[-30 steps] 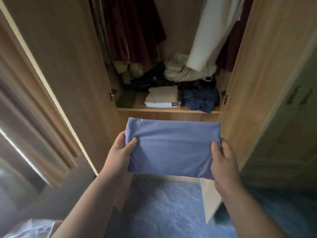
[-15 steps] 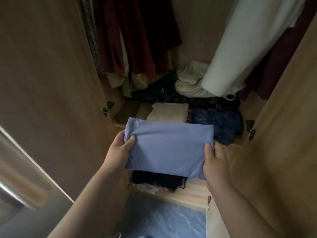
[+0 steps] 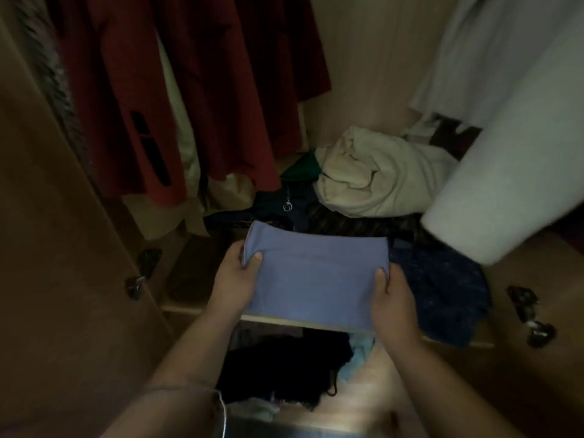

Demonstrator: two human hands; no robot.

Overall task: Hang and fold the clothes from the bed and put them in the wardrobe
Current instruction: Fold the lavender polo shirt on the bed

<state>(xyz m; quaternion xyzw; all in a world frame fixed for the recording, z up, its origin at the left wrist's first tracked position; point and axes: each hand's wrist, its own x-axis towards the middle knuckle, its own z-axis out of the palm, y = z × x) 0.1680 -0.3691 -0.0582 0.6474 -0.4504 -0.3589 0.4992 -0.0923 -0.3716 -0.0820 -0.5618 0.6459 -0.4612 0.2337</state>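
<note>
A folded light-blue garment (image 3: 316,276) is held flat between both hands, over the front part of the wardrobe shelf (image 3: 202,309). My left hand (image 3: 235,279) grips its left edge, thumb on top. My right hand (image 3: 393,298) grips its right edge the same way. The garment hides the folded beige pile that lay on the shelf. The open wardrobe fills the view.
Red garments (image 3: 189,90) hang at the left and a white one (image 3: 512,128) at the right. A crumpled cream bundle (image 3: 379,175) and a dark-blue cloth (image 3: 442,289) lie on the shelf. Dark clothes (image 3: 284,368) sit on the level below. Door hinges (image 3: 524,308) flank the opening.
I have moved closer to the wardrobe. Both hands have carried the blue garment forward, from in front of the shelf edge to over the shelf.
</note>
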